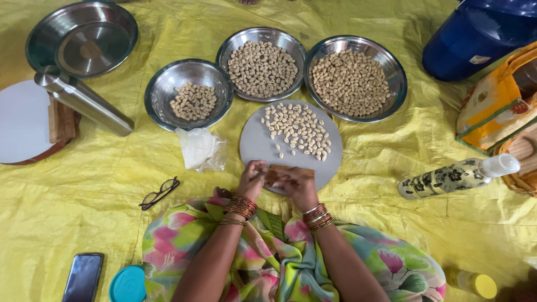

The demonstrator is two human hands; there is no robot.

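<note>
Both hands' grip (281, 180) closed around one wooden block (291, 169); three nut-filled bowls (193, 75) beyond.

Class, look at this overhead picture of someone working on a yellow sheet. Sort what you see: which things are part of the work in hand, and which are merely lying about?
In use:
left hand and right hand, together on a small wooden piece
round grey board with pale nuts
three steel bowls of nuts

Lying about:
spectacles
phone
patterned bottle
steel tumbler
blue bucket
</note>
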